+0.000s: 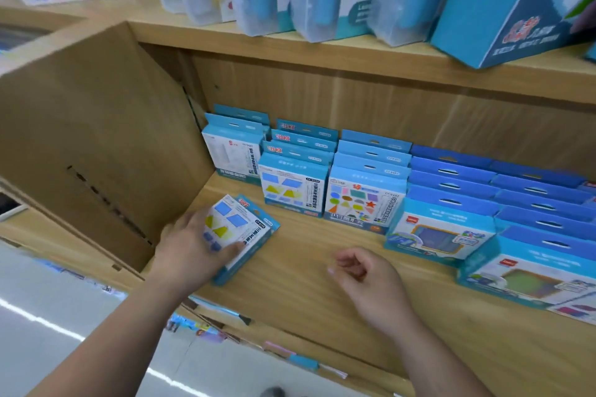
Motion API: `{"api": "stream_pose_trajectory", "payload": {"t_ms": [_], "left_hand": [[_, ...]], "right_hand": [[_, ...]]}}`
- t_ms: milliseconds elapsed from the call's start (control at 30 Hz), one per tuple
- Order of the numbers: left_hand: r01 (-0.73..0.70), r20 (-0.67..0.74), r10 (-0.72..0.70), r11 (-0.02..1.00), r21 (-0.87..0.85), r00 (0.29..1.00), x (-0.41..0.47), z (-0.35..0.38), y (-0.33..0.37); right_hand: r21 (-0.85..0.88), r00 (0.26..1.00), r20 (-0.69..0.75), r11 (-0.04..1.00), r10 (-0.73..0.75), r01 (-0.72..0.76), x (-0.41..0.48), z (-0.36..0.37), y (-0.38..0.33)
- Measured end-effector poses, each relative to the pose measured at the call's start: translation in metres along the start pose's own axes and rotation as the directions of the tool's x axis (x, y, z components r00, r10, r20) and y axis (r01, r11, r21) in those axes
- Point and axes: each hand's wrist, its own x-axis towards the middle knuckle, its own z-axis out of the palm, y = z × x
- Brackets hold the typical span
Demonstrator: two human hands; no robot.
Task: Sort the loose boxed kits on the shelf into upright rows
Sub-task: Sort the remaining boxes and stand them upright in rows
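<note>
Blue-and-white shapes kit, flat near left end of shelf; left hand, fingers spread upon it; right hand loosely curled, empty. Best: tip upright against matching row.

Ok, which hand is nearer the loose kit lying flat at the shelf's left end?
Left. The left hand is on the loose kit, covering its left part. The right hand is off to the kit's right, over the shelf, holding nothing.
</note>
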Motion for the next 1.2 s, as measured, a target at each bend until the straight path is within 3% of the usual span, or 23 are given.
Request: {"api": "stream_pose_trajectory", "payload": {"t_ms": [267, 400, 533, 700, 800, 867, 1200], "left_hand": [[-0.083, 0.211, 0.073, 0.996, 0.035, 0.975, 0.025, -0.017, -0.011], [-0.128, 0.285, 0.145, 0.989, -0.077, 0.947, 0.019, -0.02, -0.01], [-0.185, 0.286, 0.25, 0.954, -0.236, 0.925, 0.016, -0.013, -0.01], [-0.131, 0.339, 0.323, 0.866, -0.484, 0.884, 0.01, -0.011, -0.008], [-0.142, 0.255, 0.319, 0.833, -0.534, 0.913, 0.009, -0.008, -0.008], [-0.145, 0.184, 0.292, 0.818, -0.556, 0.939, 0.009, -0.008, -0.006], [-0.217, -0.002, 0.293, 0.703, -0.677, 0.956, 0.013, -0.013, 0.019]], "right_hand": [[-0.308, 0.977, -0.213, 0.949, -0.001, -0.066, 0.001, 0.033, -0.006], [-0.342, 0.973, -0.228, 0.931, 0.048, -0.126, 0.001, 0.046, -0.015], [-0.349, 0.991, -0.129, 0.934, 0.033, -0.076, -0.003, 0.07, -0.035], [-0.264, 0.993, -0.103, 0.962, 0.05, -0.075, -0.004, 0.081, -0.05], [0.087, 0.991, -0.08, 0.991, 0.105, -0.098, -0.007, 0.078, -0.055], [0.189, 0.989, -0.113, 0.979, 0.097, -0.074, -0.009, 0.076, -0.058], [0.102, 0.93, -0.364, 0.99, -0.058, 0.102, 0.004, 0.062, -0.075]]}}
